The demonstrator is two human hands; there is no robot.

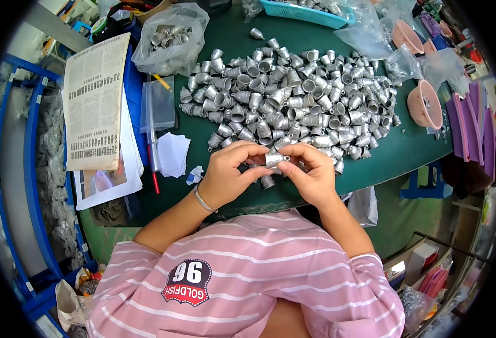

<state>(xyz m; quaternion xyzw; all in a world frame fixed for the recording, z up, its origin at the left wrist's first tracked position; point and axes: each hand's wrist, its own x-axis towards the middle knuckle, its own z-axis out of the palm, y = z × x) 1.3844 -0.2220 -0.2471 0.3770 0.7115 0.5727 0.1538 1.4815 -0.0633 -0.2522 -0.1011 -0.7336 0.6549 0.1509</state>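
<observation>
Tabletop (222,35), handheld metal cup (274,160), printed newspaper (94,104)

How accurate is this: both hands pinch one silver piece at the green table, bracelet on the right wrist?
Wrong wrist: the head view shows the bracelet on the left wrist. The rest holds: left hand and right hand pinch one silver piece at the green table.

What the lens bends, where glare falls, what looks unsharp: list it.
Head view: the blue rack bows along the left rim, black corners framing the image; head view: glints on the heaped silver pieces and clear bag; head view: the left hand, right hand and held silver piece look fairly sharp, the purple folders somewhat softer.
</observation>
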